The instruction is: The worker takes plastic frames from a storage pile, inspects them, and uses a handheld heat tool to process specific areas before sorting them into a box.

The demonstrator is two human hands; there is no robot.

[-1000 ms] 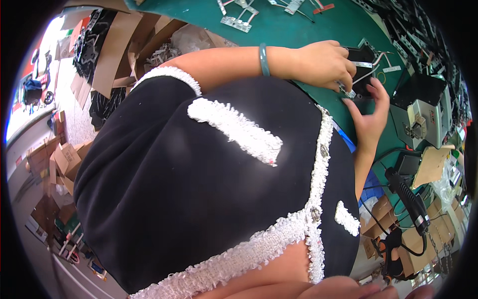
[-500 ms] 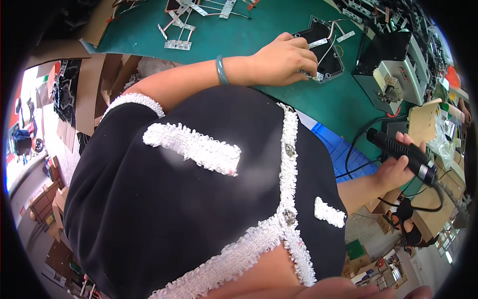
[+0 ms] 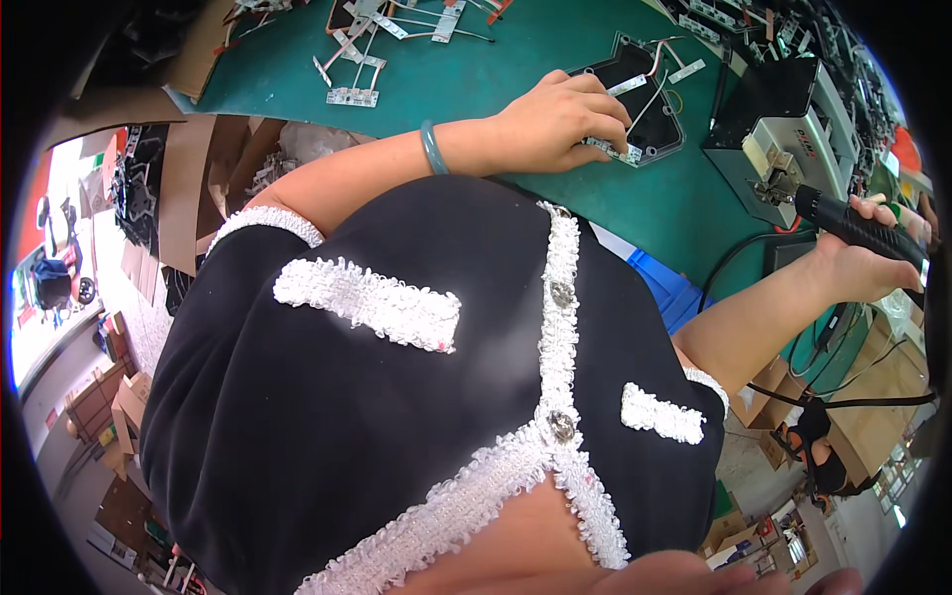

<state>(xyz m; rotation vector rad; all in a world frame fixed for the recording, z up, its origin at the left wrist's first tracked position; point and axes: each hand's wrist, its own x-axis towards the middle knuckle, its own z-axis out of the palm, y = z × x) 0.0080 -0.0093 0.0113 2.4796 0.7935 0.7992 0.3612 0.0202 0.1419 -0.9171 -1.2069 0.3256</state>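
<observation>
My left hand (image 3: 560, 119) rests fingers-down on a small white strip board at the near edge of a black hexagonal housing (image 3: 645, 99) with thin wires, lying on the green work mat (image 3: 476, 79). A green bangle sits on that wrist. My right hand (image 3: 868, 263) is off to the right, clear of the mat, wrapped around the black handle of a corded soldering tool (image 3: 843, 223). My black top with white trim fills the middle of the view.
A black and grey soldering station (image 3: 783, 129) stands right of the housing. Several white strip boards (image 3: 357, 59) with wires lie at the mat's far left. A blue bin (image 3: 664, 288) sits under the bench edge. Cardboard boxes (image 3: 99, 407) are on the floor at left.
My right hand left the housing, swung out to the right and took hold of the soldering tool. My left hand stayed on the housing. The view tilted so the bench shows more.
</observation>
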